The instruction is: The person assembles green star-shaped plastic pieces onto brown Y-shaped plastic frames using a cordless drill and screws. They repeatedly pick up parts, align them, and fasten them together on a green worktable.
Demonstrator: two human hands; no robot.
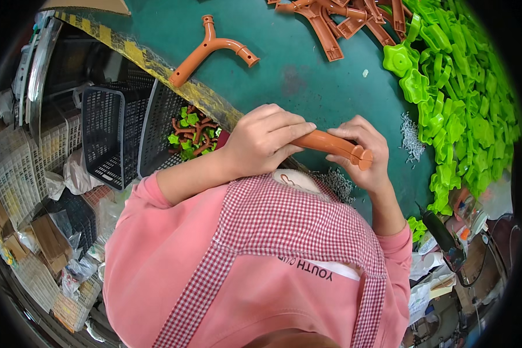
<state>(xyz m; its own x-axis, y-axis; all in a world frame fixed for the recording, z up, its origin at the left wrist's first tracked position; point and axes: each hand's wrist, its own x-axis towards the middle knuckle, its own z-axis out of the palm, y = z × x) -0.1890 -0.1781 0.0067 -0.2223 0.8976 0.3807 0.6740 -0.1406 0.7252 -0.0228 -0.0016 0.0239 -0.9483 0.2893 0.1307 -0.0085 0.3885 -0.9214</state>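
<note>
Close in front of my apron, both hands hold a brown plastic branch-shaped tube (pixel 326 142) between them. My left hand (pixel 265 138) is closed round its left end, hiding that part. At the other end, the fingers and thumb of my right hand (pixel 362 152) grip the tube from above and below beside its flanged tip. A seam runs along the tube near that tip. Farther off to the left, a Y-shaped brown branch piece (pixel 210 45) lies on the green table (pixel 261 78), partly over its striped edge.
Brown half-shells (pixel 325 36) are heaped at the far side. Bright green flower-like parts (pixel 458 98) fill the right side. Small screws lie in one pile (pixel 412 138) by them and another (pixel 336 184) below my hands. A dark crate (pixel 104 136) and a bin of mixed parts (pixel 194 132) stand left.
</note>
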